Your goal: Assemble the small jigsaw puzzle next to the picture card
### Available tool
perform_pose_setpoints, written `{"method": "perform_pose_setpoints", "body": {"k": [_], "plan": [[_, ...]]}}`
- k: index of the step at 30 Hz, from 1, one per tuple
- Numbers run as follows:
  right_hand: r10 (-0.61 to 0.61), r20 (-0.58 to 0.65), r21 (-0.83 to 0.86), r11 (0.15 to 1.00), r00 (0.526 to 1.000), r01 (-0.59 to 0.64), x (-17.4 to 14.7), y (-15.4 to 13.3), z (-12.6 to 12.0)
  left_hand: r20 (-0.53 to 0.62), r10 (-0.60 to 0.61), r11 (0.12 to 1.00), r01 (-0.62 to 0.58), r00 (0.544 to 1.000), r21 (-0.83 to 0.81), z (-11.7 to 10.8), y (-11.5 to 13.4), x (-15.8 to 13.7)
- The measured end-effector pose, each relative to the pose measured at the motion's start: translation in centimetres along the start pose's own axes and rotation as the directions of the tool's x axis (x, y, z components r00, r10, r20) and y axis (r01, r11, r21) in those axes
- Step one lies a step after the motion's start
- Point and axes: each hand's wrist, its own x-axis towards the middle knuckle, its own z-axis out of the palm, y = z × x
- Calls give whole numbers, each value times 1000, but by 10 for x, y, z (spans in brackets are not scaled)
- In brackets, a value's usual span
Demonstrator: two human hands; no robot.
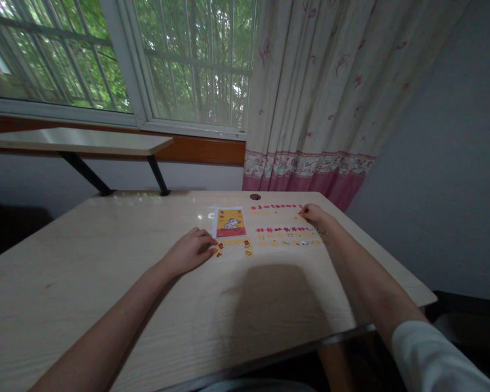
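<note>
A partly joined jigsaw puzzle (233,241) with a yellow border lies on the table. My left hand (193,249) rests at its left edge, thumb and forefinger apart, fingertips touching the border. Just behind it lies a reference picture (230,223) of a white animal on yellow and red. My right hand (313,213) is at the right end of the back rows of loose pieces, fingertips pinched on a small reddish jigsaw piece (301,214). Loose red pieces (275,230) and yellow pieces (265,244) lie in rows between the puzzle and my right forearm.
The pale wooden table (106,261) has a round cable hole (255,197) near its back edge. A raised shelf (77,140) on black brackets stands at the back left. Behind are a barred window (196,65) and a patterned curtain (310,98); a wall (441,163) rises on the right.
</note>
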Motion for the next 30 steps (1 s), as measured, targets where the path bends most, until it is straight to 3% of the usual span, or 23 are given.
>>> {"method": "perform_pose_setpoints", "body": {"k": [10,16,30], "plan": [[-31,30,54,998,999,29,4,8,7,-4,4,1000,-4,1000,14,0,2,0],[-30,-5,47,998,1000,31,1,4,6,9,4,1000,-4,1000,18,0,1,0],[-77,36,10,997,996,76,4,-8,0,-6,1,1000,-1,1000,-13,0,1,0]]}}
